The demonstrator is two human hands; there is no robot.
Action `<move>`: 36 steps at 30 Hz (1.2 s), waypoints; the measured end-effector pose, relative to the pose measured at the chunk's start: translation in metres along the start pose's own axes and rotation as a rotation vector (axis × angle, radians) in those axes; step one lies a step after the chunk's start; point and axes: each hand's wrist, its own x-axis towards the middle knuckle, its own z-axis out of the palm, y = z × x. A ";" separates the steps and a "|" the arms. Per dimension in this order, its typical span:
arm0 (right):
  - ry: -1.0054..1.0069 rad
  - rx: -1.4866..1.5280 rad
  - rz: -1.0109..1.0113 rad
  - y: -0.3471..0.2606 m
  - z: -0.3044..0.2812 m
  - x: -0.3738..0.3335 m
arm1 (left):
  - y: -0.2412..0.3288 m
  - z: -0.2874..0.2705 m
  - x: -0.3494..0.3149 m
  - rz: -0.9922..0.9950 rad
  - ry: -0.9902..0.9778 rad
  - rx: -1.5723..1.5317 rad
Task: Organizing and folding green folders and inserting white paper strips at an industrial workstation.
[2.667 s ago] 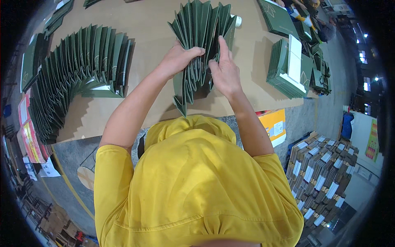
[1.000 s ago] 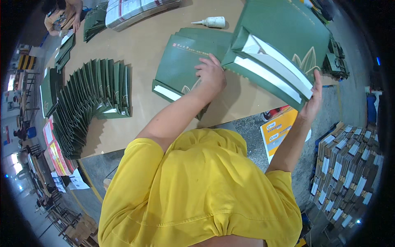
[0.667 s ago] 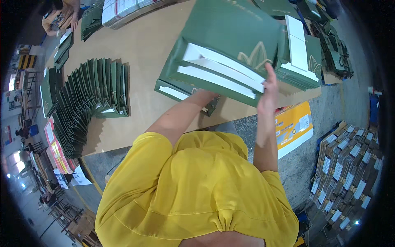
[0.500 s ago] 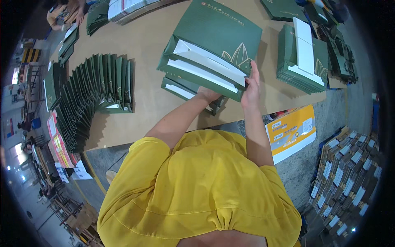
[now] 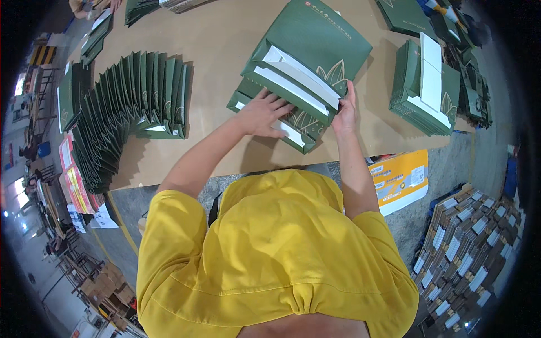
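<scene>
Could skew upper bag by gripping one corner in right hand, with open left hand over lower bag.

Grey floor, yellow line across; brown-topped table; bright patch far left, probably window.

Paper bags and bundled stacks suggest a workshop.

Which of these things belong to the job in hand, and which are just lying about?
Part of the job:
upper green bag, held by the right hand
lower green bag, under the left hand
fanned green bags, probably

Apparently just lying about:
orange box
pink-and-white package
stacked bundles
</scene>
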 end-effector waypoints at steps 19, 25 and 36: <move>-0.045 -0.222 -0.185 0.025 0.030 -0.084 | 0.006 0.073 -0.012 -0.565 0.270 -0.622; 0.013 -0.248 -0.075 0.052 0.014 -0.088 | 0.000 0.117 -0.025 -0.917 0.354 -0.356; 0.082 -0.325 -0.135 0.058 0.013 -0.078 | -0.008 0.081 -0.127 -0.884 0.750 -0.118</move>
